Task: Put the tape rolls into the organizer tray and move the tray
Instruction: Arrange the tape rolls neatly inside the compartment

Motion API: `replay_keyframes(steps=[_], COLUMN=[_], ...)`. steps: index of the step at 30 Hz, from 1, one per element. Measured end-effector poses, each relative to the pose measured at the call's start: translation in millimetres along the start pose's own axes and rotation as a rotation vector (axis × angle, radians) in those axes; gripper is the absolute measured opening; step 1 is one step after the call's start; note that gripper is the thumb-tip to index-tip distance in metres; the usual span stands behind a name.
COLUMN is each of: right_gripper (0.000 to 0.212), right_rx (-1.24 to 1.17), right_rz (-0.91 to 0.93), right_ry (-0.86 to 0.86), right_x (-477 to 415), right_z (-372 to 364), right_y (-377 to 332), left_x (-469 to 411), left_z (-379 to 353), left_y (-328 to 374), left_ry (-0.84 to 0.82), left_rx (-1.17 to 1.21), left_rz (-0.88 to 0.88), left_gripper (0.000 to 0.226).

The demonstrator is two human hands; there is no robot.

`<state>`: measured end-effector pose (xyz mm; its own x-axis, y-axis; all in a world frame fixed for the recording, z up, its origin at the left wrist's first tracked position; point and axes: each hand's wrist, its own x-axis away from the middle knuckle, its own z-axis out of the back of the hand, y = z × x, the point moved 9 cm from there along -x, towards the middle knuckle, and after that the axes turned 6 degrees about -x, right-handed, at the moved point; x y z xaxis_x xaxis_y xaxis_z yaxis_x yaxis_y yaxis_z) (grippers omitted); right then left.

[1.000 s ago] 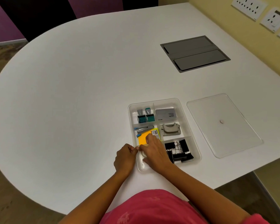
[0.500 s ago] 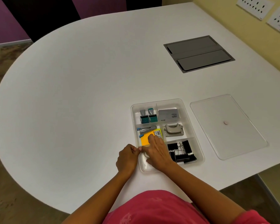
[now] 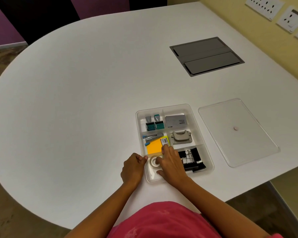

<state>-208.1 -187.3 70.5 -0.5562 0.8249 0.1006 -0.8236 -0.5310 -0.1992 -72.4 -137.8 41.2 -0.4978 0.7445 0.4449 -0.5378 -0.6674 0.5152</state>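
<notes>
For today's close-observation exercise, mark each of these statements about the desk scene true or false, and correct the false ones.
1. A tape roll lies in the near-left compartment of the organizer tray. True.
2. The clear lid covers the tray. False: it lies flat on the table, to the right of the tray.
3. The black binder clips sit in the near-right compartment. True.
4. The right hand is holding the hole punch. False: it rests over the tape compartment, a finger reaching the orange sticky notes.
5. The left hand is at the tray's left edge. True.
</notes>
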Motion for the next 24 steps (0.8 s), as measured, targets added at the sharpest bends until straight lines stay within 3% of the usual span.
replay_keyframes(steps=[4, 11, 14, 17, 20, 24], right_gripper=[0.032, 0.043, 0.050, 0.047, 0.053, 0.041], right_rx=[0.051, 0.036, -0.063, -0.083, -0.022, 0.012], right_rz=[-0.036, -0.090, -0.078, -0.162, -0.255, -0.269], right_ry=[0.016, -0.007, 0.073, 0.164, 0.129, 0.101], right_x=[-6.1, -5.1, 2.2, 12.6, 19.0, 15.2], right_z=[-2.4, -4.7, 6.4, 21.4, 17.8, 7.0], right_y=[0.5, 1.7, 4.0, 19.9, 38.0, 43.2], left_x=[0.1, -0.2, -0.6, 0.5, 1.5, 0.7], left_z=[0.3, -0.2, -0.9, -1.2, -1.6, -0.9], left_y=[-0.3, -0.7, -2.0, -2.5, -0.9, 0.8], left_ry=[-0.005, -0.008, -0.009, -0.007, -0.006, -0.003], left_rx=[-0.010, -0.012, -0.007, 0.009, 0.019, 0.011], left_rz=[0.004, 0.013, 0.016, 0.017, 0.008, -0.004], left_gripper=[0.025, 0.025, 0.025, 0.025, 0.025, 0.025])
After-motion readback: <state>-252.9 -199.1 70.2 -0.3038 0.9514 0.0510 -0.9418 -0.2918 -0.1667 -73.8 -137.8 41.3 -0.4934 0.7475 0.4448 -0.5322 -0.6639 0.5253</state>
